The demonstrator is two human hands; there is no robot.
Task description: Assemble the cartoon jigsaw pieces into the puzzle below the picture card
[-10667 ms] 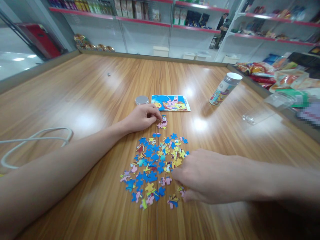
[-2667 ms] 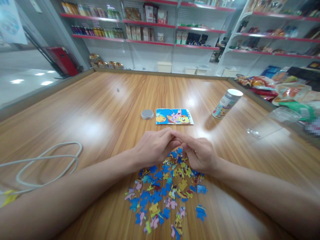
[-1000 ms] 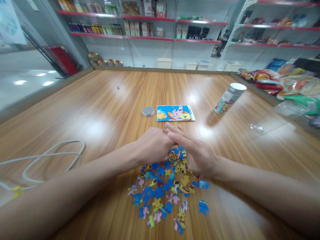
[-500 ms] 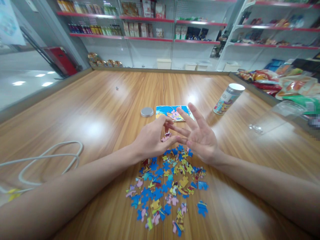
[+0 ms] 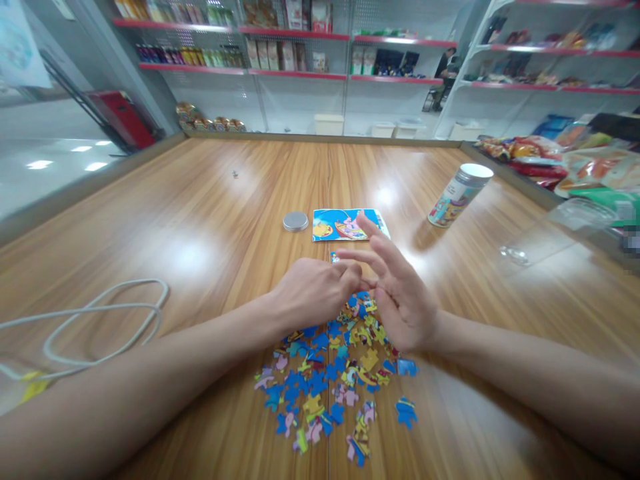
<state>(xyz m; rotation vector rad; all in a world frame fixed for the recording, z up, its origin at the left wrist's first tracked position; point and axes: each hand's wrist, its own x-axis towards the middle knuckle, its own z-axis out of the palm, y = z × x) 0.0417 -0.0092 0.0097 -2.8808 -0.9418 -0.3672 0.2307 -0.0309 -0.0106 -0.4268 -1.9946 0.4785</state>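
Observation:
My left hand (image 5: 317,290) is over the far side of a loose pile of jigsaw pieces (image 5: 315,383). Its fingers are curled closed, and whatever they hold, if anything, is hidden. My right hand (image 5: 405,293) meets its fingertips from the right, with fingers spread and palm turned inward. A lower finger of the right hand reaches to the left hand's closed fingers. Part of a small piece (image 5: 335,256) shows just beyond the left hand. Farther back lies a picture card (image 5: 325,227) with a blue background, partly covered by a right fingertip.
A round metal lid (image 5: 295,221) lies left of the card. A printed canister (image 5: 457,197) stands at right, near a clear plastic container (image 5: 550,227) and packaged goods (image 5: 540,160). At left a white cable (image 5: 105,307) is looped. Stocked shelves line the back; a person is far off.
My left hand has curled its fingers closed and hides the pink piece seen beneath it before. My right hand has turned more edge-on and its fingers have drawn lower, uncovering more of the card.

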